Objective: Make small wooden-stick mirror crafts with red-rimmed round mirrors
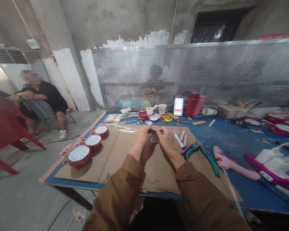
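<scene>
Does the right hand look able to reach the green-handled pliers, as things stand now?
Probably yes: the pliers lie nearby, and only low things, such as the white tool, lie between them and the right hand. However, the hand seems busy at the white disc.

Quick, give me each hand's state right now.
Left hand: fingers closed in a pinch by the small white disc; exact grip can't be told.
Right hand: fingers closed too, at the disc's other side; exact grip unclear.

Red chair [13,120] nr seated pers. [52,94]
</scene>
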{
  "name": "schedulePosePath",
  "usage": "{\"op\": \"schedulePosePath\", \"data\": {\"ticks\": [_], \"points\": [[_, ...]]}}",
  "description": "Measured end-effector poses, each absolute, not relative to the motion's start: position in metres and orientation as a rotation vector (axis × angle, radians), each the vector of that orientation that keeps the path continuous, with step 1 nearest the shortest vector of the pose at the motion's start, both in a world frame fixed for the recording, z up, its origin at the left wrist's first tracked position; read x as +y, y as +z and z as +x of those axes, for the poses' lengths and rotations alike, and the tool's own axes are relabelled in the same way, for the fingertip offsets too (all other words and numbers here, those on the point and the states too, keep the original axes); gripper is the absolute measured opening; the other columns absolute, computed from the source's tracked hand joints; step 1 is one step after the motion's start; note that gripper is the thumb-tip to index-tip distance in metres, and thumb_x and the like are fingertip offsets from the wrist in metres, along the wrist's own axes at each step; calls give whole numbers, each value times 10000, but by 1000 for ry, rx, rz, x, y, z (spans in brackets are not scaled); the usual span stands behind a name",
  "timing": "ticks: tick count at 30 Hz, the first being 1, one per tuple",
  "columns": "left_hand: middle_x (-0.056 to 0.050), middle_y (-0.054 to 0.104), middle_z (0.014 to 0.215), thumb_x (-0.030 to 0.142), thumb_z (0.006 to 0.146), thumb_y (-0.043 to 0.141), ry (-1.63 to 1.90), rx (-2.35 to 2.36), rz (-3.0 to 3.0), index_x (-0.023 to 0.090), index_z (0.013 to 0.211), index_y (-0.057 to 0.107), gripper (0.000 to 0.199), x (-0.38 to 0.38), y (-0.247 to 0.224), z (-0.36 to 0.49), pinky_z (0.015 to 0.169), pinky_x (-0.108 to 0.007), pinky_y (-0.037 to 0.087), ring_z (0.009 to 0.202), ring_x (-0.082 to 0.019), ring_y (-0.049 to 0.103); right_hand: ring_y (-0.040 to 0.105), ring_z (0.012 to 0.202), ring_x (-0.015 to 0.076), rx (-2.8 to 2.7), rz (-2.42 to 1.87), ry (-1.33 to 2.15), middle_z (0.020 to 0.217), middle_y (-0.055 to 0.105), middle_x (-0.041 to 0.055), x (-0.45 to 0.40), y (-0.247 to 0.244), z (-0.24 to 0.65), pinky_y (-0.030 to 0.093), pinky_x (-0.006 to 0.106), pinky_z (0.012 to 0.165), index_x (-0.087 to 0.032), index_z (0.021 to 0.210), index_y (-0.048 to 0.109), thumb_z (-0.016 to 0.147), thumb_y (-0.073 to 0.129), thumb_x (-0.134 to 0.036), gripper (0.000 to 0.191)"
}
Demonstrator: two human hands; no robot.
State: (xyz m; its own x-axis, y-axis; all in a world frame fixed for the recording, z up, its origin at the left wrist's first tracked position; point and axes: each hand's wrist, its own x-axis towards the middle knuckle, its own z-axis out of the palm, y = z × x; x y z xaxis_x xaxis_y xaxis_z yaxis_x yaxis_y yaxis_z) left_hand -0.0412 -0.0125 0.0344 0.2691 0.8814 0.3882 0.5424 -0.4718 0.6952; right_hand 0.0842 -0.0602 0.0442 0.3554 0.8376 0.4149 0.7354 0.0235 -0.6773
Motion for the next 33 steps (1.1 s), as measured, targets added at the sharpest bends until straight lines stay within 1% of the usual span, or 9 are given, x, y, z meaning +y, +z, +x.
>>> {"op": "schedulePosePath", "data": {"ticks": [5,10,13,17,20,25,29,31,33], "points": [[-17,667,733,204,782,635,1108,1248,2024,171,768,667,48,-13,32,-40,630,-235,402,672,-134,565,550,652,179,-1425,-1728,150,677,636,36,-60,44,84,349,264,586,-208,667,574,743,513,-277,119],[-30,681,767,147,768,637,1073,1296,2021,163,776,668,36,-18,37,-35,670,-246,420,707,-142,579,576,619,180,-1314,-1727,231,654,644,34,-59,42,87,377,265,577,-210,695,572,774,483,-283,140],[-46,697,803,149,777,619,1061,1270,2046,158,804,681,68,-19,40,-33,694,-260,438,725,-152,583,576,566,174,-1273,-1675,307,591,620,16,-59,41,87,393,257,546,-214,695,562,780,468,-281,144],[-62,717,858,125,773,583,1026,1154,2069,158,827,702,135,-14,37,-30,738,-268,457,769,-166,601,561,468,158,-1202,-1669,383,565,609,6,-62,45,85,408,256,490,-215,689,547,772,473,-254,118],[-66,716,834,117,767,567,1034,1106,2057,156,804,707,149,-9,31,-26,724,-272,464,732,-166,591,560,418,155,-1136,-1683,459,556,603,0,-63,48,83,417,259,456,-216,713,534,782,471,-239,96],[-67,707,829,89,740,567,1072,1061,2055,164,783,702,160,-1,21,-25,730,-273,472,732,-165,579,569,427,162,-1138,-1669,527,552,590,-10,-65,50,83,424,263,456,-220,739,524,791,456,-236,87],[-56,697,829,117,755,558,1113,1029,2064,183,768,692,150,2,22,-33,753,-272,473,770,-172,582,577,547,172,-1359,-1622,318,608,610,9,-65,48,81,422,270,541,-223,678,520,746,497,-251,76],[-57,690,811,131,761,562,1113,1020,2079,182,726,680,133,1,26,-37,775,-278,470,777,-176,583,569,583,176,-1426,-1577,264,605,608,13,-65,47,82,412,268,558,-224,645,517,736,522,-280,107],[-54,683,798,121,753,568,1101,1014,2075,178,708,667,122,0,30,-39,788,-283,465,780,-178,584,548,544,168,-1414,-1522,351,560,590,4,-62,45,85,406,265,537,-221,664,542,772,524,-359,176]]}}
